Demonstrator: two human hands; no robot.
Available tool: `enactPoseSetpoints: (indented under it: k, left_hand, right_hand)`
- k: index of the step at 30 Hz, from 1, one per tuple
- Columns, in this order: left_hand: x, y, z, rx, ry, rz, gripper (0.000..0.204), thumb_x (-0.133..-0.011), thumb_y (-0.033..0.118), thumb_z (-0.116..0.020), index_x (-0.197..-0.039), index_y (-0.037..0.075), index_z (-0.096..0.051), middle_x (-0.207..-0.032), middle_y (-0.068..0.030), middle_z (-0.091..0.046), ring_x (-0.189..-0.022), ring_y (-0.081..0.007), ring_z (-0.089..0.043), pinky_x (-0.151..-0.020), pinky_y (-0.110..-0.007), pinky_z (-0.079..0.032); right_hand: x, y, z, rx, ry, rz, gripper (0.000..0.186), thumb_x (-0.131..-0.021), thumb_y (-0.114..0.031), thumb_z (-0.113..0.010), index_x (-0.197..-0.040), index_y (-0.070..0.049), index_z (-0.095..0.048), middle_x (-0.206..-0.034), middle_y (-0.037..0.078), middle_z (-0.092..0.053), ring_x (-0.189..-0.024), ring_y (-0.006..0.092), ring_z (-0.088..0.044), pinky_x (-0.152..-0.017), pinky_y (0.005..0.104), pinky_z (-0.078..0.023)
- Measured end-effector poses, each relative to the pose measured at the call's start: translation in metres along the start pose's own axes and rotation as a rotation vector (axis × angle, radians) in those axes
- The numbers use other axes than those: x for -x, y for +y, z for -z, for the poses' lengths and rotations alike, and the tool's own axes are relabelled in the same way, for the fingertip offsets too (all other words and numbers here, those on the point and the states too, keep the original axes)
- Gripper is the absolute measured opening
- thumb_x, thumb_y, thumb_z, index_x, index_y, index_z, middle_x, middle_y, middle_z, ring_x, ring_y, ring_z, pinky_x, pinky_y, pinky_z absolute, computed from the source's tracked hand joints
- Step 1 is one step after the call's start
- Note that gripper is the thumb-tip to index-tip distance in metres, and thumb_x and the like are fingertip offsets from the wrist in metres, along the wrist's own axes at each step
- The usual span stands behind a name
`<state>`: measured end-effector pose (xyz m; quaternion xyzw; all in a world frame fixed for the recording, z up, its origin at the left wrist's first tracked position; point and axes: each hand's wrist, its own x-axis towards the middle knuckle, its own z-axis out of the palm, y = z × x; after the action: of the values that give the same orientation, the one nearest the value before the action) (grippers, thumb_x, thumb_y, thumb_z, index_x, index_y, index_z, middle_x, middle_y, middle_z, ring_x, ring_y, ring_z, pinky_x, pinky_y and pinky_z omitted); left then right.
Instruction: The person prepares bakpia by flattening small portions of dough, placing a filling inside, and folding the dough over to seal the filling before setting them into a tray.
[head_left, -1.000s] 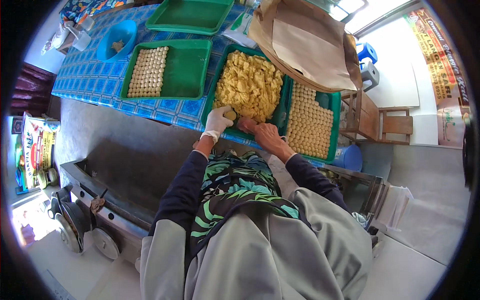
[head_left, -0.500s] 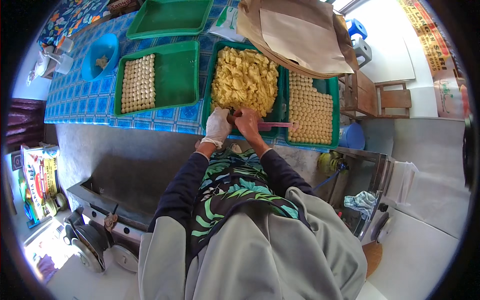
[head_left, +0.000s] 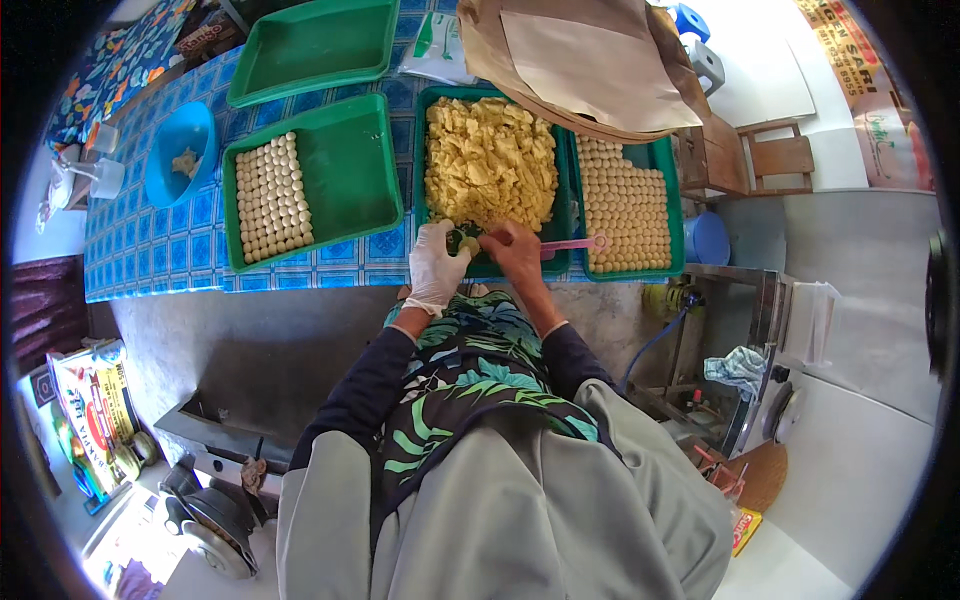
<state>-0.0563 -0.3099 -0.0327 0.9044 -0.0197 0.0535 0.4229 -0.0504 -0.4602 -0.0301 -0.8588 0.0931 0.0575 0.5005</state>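
My left hand (head_left: 434,268), in a thin white glove, is closed around a small round pale-yellow piece of dough (head_left: 468,245). Close beside it, my bare right hand (head_left: 515,252) has its fingers pinched together near the piece; what they hold is hidden. Both hands are at the near edge of a green tray (head_left: 420,150) heaped with crumbly yellow filling (head_left: 490,160). A pink long-handled utensil (head_left: 575,244) sticks out to the right of my right hand, across the gap to the neighbouring tray. Whether my right hand touches it I cannot tell.
Small dough balls (head_left: 625,215) fill most of the right-hand green tray. The left-hand green tray (head_left: 350,160) holds several rows of balls. Another green tray (head_left: 315,50), a blue bowl (head_left: 208,150), a plastic bag (head_left: 440,50) and a paper-covered round tray (head_left: 590,60) stand behind.
My hands have moved slightly apart and down toward the tray's near edge, and the round dough piece now shows between them. The view has shifted a little.
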Motion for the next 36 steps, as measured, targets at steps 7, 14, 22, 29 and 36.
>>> enactPoseSetpoints:
  k: [7, 14, 22, 29, 36]
  left_hand:
    - [-0.011, 0.009, 0.008, 0.147, 0.072, 0.073, 0.039, -0.075, 0.016, -0.068, -0.11, 0.005, -0.056, -0.1, -0.0195, -0.057, -0.092, -0.0384, -0.056, -0.08, -0.045, -0.047]
    - [-0.02, -0.031, -0.008, -0.014, -0.08, -0.188, 0.039, -0.078, 0.012, -0.061, -0.116, 0.003, -0.056, -0.107, -0.0199, -0.059, -0.101, -0.0397, -0.056, -0.085, -0.045, -0.046]
    - [-0.006, -0.042, -0.037, 0.252, -0.109, -0.183, 0.037, -0.085, 0.013, -0.051, -0.119, 0.0, -0.056, -0.116, -0.0186, -0.058, -0.108, -0.0353, -0.054, -0.091, -0.043, -0.044]
    - [0.03, -0.092, -0.092, 1.248, -0.181, 0.114, 0.037, -0.102, 0.024, -0.041, -0.133, 0.005, -0.046, -0.132, -0.0096, -0.051, -0.122, -0.025, -0.045, -0.107, -0.036, -0.033]
    - [0.004, -0.069, -0.047, 0.025, -0.141, -0.291, 0.038, -0.094, 0.021, -0.053, -0.129, 0.005, -0.051, -0.125, -0.0149, -0.055, -0.116, -0.0316, -0.051, -0.102, -0.04, -0.039]
  right_hand:
    - [-0.001, 0.017, -0.044, 0.657, 0.114, 0.382, 0.024, -0.075, -0.024, -0.065, -0.089, -0.007, -0.058, -0.082, 0.02, -0.06, -0.074, 0.038, -0.064, -0.059, 0.0466, -0.049]
    - [-0.033, -0.061, -0.019, 0.43, 0.23, 0.436, 0.032, -0.07, -0.019, -0.07, -0.1, -0.009, -0.062, -0.089, 0.016, -0.064, -0.074, 0.0347, -0.062, -0.067, 0.0423, -0.051]
    - [-0.187, -0.142, -0.195, 0.286, 0.045, 0.777, 0.032, -0.07, -0.006, -0.069, -0.097, -0.008, -0.052, -0.089, 0.015, -0.058, -0.081, 0.0377, -0.059, -0.066, 0.048, -0.048]
    - [-0.196, -0.175, -0.278, 0.269, 0.074, 0.88, 0.039, -0.065, 0.007, -0.072, -0.093, -0.007, -0.049, -0.089, 0.016, -0.053, -0.084, 0.0374, -0.057, -0.067, 0.0489, -0.046]
    - [-0.193, -0.17, -0.208, 0.119, -0.019, 0.809, 0.041, -0.067, 0.01, -0.071, -0.104, -0.005, -0.059, -0.099, 0.013, -0.058, -0.078, 0.0275, -0.062, -0.064, 0.0371, -0.05]
